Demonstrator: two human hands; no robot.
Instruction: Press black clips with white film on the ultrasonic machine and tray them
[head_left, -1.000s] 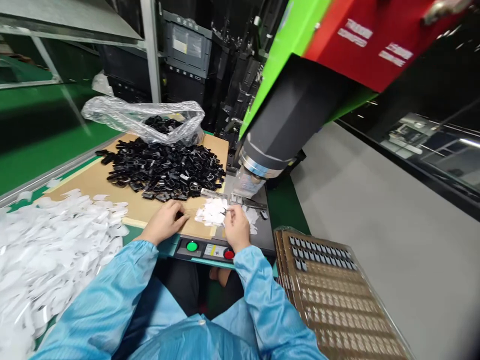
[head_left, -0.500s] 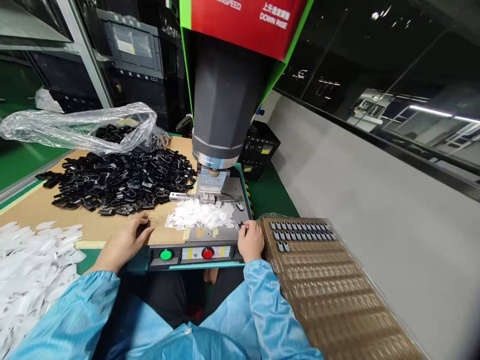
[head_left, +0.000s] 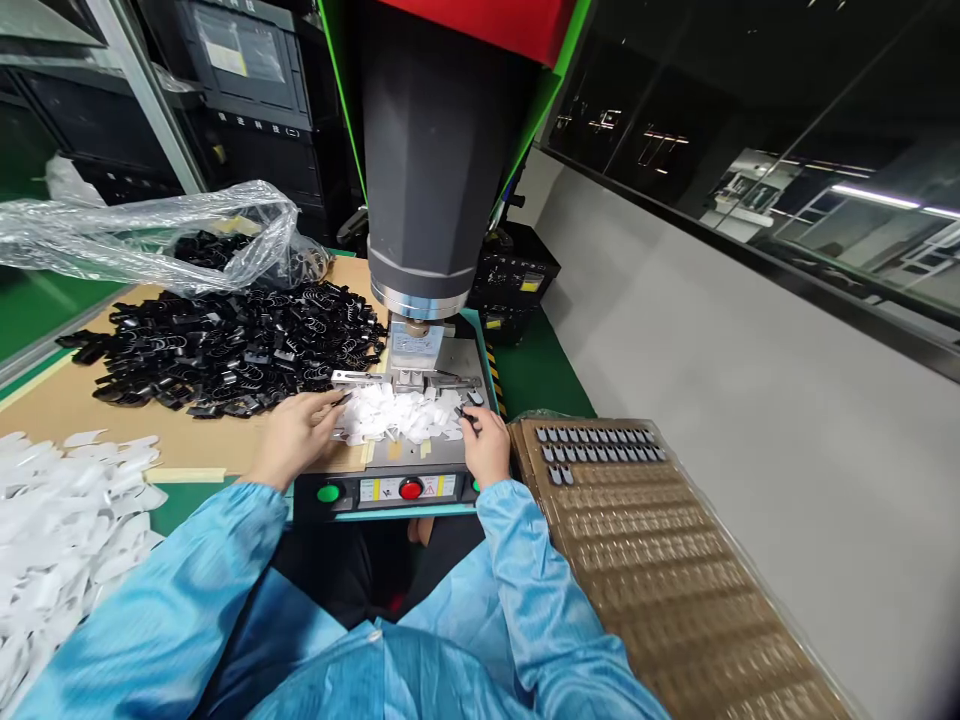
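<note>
**Hands at the press plate**

Both hands are set at a small heap of white pieces (head_left: pixel 401 415). Above them a large dark press head (head_left: pixel 435 170) is seen. To the left of the left hand (head_left: pixel 296 435) a wide pile of black parts (head_left: pixel 225 345) is spread on the counter (head_left: pixel 60 405); right of the right hand (head_left: pixel 486 448) a brown tray (head_left: pixel 675 580) is laid. A small dark part is pinched by the right hand's fingertips. The left hand's fingers are curled at the heap's edge; whether anything is gripped cannot be told.
</note>
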